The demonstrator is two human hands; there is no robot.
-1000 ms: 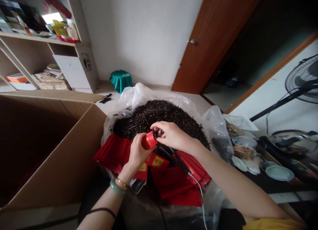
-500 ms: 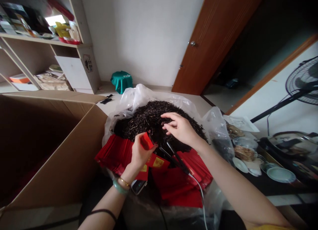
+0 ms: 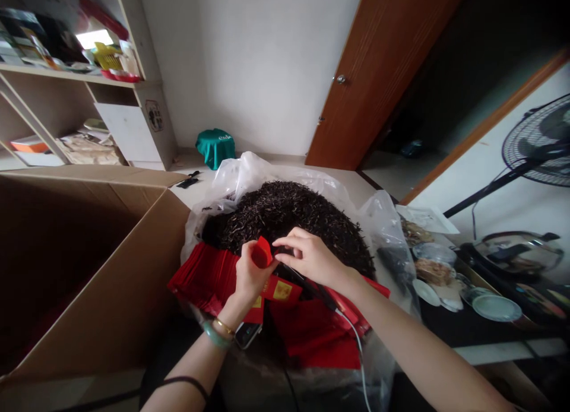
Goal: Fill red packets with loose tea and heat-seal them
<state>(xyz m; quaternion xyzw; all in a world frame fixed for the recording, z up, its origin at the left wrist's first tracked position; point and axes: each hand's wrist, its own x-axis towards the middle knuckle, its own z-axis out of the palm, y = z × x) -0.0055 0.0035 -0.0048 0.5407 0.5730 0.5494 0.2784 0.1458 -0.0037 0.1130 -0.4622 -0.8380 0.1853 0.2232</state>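
Observation:
My left hand is closed around a small red paper packet, its mouth spread and facing up. My right hand is at the right edge of that mouth, thumb and fingers drawn together; anything between them is too small to make out. Behind both hands a heap of dark loose tea leaves lies in a clear plastic bag. A row of flat red packets rests left of my left hand. More red packets lie nearer me, below a dark device with a white cable.
An open cardboard box stands at the left. On the right, a dark table holds small dishes and a glass-lidded pan, with a fan behind. A phone-like device sits under my left wrist.
My right hand has moved left and down from over the tea heap to the packet's mouth, its fingers drawing closer together. My left hand still holds the packet in nearly the same place.

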